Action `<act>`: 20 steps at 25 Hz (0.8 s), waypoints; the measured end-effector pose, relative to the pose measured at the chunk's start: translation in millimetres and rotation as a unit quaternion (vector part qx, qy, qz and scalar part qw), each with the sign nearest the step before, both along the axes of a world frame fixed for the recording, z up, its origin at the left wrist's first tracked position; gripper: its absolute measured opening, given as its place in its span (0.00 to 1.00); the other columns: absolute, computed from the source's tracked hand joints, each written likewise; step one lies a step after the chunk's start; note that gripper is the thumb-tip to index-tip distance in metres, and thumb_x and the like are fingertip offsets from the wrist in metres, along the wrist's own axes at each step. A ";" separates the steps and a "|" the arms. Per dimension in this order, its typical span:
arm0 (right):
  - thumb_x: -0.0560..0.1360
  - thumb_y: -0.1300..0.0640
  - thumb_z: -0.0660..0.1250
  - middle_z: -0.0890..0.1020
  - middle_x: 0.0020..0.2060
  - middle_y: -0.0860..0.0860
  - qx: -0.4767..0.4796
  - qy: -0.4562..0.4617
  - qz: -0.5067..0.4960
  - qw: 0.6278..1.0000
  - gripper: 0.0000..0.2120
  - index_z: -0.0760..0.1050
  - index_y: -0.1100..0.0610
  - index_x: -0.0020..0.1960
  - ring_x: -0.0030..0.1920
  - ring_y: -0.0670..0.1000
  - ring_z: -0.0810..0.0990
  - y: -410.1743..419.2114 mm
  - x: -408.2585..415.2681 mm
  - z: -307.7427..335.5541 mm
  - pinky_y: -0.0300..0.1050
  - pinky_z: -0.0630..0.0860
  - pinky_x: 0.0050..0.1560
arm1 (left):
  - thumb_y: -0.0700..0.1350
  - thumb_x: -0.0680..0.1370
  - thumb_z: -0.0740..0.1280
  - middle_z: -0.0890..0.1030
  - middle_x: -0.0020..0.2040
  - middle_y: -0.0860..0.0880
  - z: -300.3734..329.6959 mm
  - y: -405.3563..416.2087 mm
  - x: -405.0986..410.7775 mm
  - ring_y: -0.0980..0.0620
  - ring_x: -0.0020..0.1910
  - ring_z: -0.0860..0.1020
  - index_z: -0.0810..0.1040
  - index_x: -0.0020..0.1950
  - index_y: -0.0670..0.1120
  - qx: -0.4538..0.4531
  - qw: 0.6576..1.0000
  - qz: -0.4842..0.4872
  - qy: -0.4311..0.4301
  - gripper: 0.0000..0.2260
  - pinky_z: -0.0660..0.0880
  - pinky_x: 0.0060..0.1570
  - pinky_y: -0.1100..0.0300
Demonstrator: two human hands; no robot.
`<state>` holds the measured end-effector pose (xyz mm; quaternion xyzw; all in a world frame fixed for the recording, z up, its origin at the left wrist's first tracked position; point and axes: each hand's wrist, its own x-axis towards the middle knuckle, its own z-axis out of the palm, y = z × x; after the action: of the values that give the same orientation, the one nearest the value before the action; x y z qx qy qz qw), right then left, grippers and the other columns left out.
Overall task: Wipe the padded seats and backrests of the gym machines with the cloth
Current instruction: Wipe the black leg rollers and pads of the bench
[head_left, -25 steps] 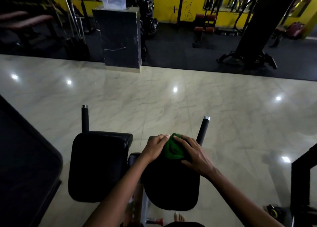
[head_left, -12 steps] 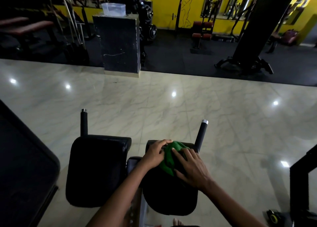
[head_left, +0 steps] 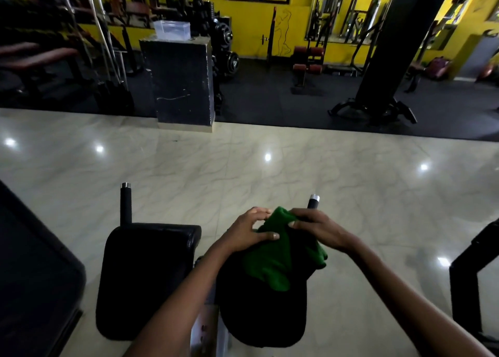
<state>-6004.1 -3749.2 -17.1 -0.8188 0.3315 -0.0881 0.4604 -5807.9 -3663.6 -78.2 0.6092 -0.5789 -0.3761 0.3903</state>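
Note:
Two black padded pads of a gym machine sit below me, the left pad (head_left: 147, 278) and the right pad (head_left: 263, 319). A green cloth (head_left: 272, 262) hangs unfolded over the far part of the right pad. My left hand (head_left: 247, 231) grips the cloth's top edge from the left with curled fingers. My right hand (head_left: 317, 228) pinches the same top edge from the right. A black handle (head_left: 125, 204) rises behind the left pad, and another handle (head_left: 313, 201) shows just behind my right hand.
A pale marble floor (head_left: 243, 173) stretches ahead. A black pillar block (head_left: 183, 84) with a clear plastic box (head_left: 172, 29) stands at the far edge. Dark benches, weight racks and a black machine column (head_left: 383, 65) fill the back. A dark pad (head_left: 29, 270) is at my left, a frame (head_left: 469, 275) at my right.
The cloth was bunched under both hands on the right pad; now both hands have lifted its top edge and it hangs open, spread wider down the pad.

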 end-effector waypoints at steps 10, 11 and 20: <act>0.59 0.53 0.75 0.79 0.58 0.56 0.207 -0.066 0.024 0.976 0.35 0.70 0.54 0.65 0.55 0.53 0.81 -17.5 -21.4 43.4 0.43 0.78 0.48 | 0.39 0.79 0.64 0.82 0.51 0.43 62.7 -5.3 3.8 0.47 0.49 0.81 0.75 0.58 0.43 -0.043 0.960 0.052 0.270 0.08 0.79 0.50 0.55; 0.59 0.54 0.75 0.76 0.61 0.56 0.241 -0.100 0.023 0.965 0.38 0.68 0.53 0.67 0.58 0.54 0.79 -15.3 -22.4 38.3 0.45 0.78 0.51 | 0.39 0.79 0.64 0.82 0.50 0.43 60.6 -3.7 4.6 0.47 0.48 0.81 0.75 0.57 0.43 -0.038 0.954 0.064 0.291 0.07 0.79 0.49 0.54; 0.72 0.74 0.65 0.82 0.44 0.61 0.252 -0.256 -0.182 0.915 0.44 0.52 0.41 0.75 0.45 0.58 0.81 10.8 12.2 -19.2 0.51 0.80 0.47 | 0.48 0.70 0.75 0.80 0.53 0.36 49.2 -7.1 14.4 0.41 0.47 0.81 0.73 0.55 0.38 0.083 0.889 0.282 0.350 0.21 0.80 0.46 0.49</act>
<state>-5991.9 -3738.4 -36.3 -0.5501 0.3572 -0.2903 0.6968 -5793.5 -3670.7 -29.0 0.6059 -0.1748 -0.4858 0.6052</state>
